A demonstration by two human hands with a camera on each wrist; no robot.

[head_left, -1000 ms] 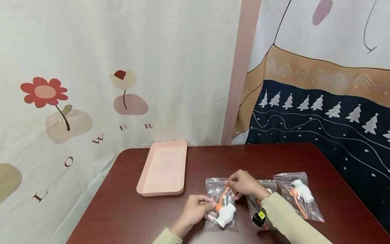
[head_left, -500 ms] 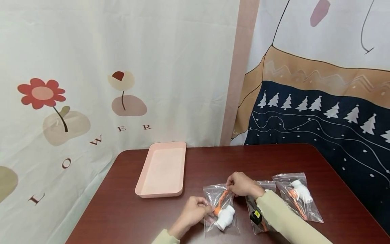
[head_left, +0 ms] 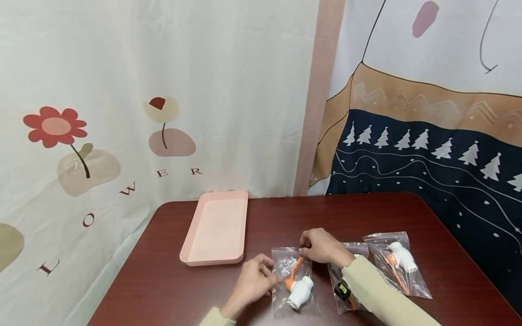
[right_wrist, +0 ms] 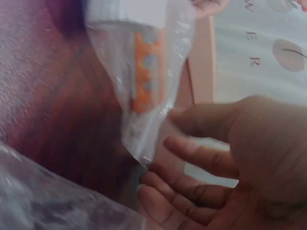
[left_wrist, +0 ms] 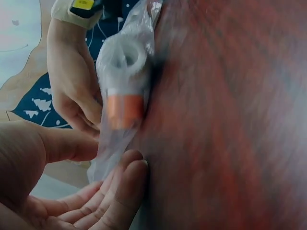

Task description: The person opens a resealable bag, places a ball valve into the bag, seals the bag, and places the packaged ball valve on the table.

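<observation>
A clear zip bag [head_left: 283, 301] lies on the dark red table with a white plastic ball valve [head_left: 301, 291] and its orange lever handle [head_left: 294, 268] inside. My left hand [head_left: 253, 279] is at the bag's left edge, thumb and fingers spread apart on either side of the plastic in the left wrist view. At the bag's upper right corner is my right hand [head_left: 322, 246]. Its fingers are loosely bent, with thumb and fingertips [right_wrist: 148, 184] close around the bag's end in the right wrist view.
A second bag [head_left: 360, 247] with similar contents lies under my right forearm, partly hidden. Farther right is a third bag [head_left: 420, 283] holding another white and orange valve [head_left: 403, 256]. A pink tray [head_left: 243, 235] stands at the back left. Printed curtains [head_left: 261, 113] hang behind the table.
The bag with the valve now lies flatter and slightly nearer me. My left hand has drawn a little left, its fingers loosening from the bag's edge. The right hand has shifted slightly left.
</observation>
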